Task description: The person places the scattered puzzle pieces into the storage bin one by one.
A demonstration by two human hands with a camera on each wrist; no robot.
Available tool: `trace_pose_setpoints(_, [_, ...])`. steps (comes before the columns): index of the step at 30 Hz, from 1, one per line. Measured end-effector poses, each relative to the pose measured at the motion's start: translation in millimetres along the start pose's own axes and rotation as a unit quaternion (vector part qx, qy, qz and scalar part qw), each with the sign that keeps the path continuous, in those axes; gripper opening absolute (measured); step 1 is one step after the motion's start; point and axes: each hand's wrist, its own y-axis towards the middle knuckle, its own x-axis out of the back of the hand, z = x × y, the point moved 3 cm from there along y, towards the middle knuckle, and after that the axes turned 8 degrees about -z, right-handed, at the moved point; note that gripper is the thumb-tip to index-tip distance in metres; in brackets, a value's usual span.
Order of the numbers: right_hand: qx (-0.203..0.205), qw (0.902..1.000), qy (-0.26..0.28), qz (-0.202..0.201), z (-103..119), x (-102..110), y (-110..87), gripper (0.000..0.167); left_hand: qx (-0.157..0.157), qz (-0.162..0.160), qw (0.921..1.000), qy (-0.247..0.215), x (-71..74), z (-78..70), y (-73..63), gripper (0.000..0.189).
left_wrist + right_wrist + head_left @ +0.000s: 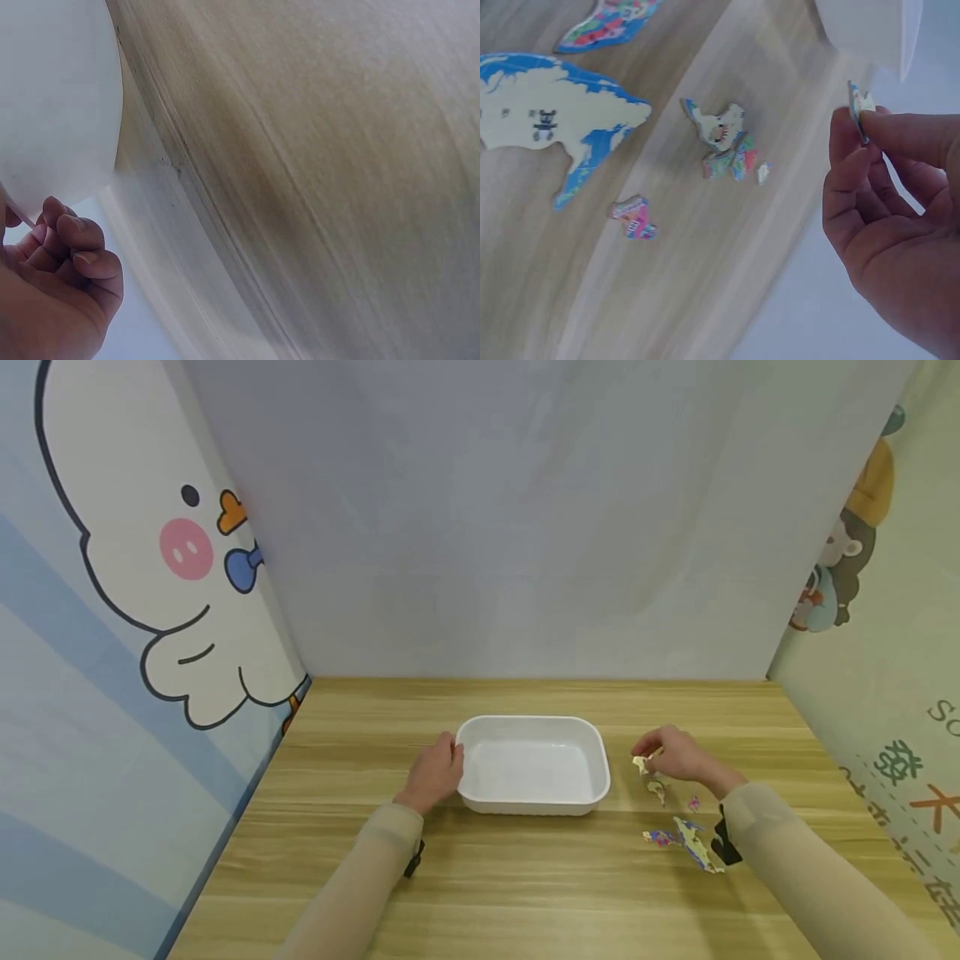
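A white rectangular tray (534, 808) sits at the middle of the wooden table. At its left end, my left hand (435, 772) grips the rim between thumb and curled fingers. Right of the tray, my right hand (681, 754) pinches a small, thin map puzzle piece (857, 112) by thumb and fingertips, above the tabletop. Below that hand lie a cream piece with a crab-like picture (718, 127), small coloured pieces beside it, and a pink piece (635, 217). Nearer me are a large cream-and-blue piece (694, 843) and a red-and-blue piece (660, 837).
The wood-grain table (540, 893) ends at a pale grey curtain (510, 568) at the back. Printed cartoon panels stand along the left (112, 735) and right sides. The right forearm reaches over the table close to the large puzzle piece.
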Motion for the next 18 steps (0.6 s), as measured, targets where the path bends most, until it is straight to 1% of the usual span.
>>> trace_pose_setpoints(3, [0.0,1.0,0.005,0.005,6,3,2.2,0.025,0.003,-0.001,1.0,-0.002,-0.2,0.6,0.3,0.019])
trace_pose_setpoints(7, [-0.019,0.9998,0.006,-0.002,14,7,6.4,0.024,0.002,-0.003,1.0,-0.003,-0.3,0.8,0.4,0.019])
trace_pose_setpoints(11, [-0.04,0.9985,0.034,-0.018,18,10,13.7,0.024,-0.004,-0.007,0.9999,-0.008,-0.3,0.4,-0.2,0.018])
trace_pose_setpoints(14, [-0.054,0.9966,0.059,-0.02,23,10,19.8,0.02,-0.006,-0.009,0.9999,-0.01,-0.5,0.8,-0.3,0.017])
trace_pose_setpoints(18, [-0.054,0.9967,0.059,-0.012,34,10,28.4,0.017,-0.002,-0.005,0.9999,-0.009,-1.2,1.4,-0.1,0.018])
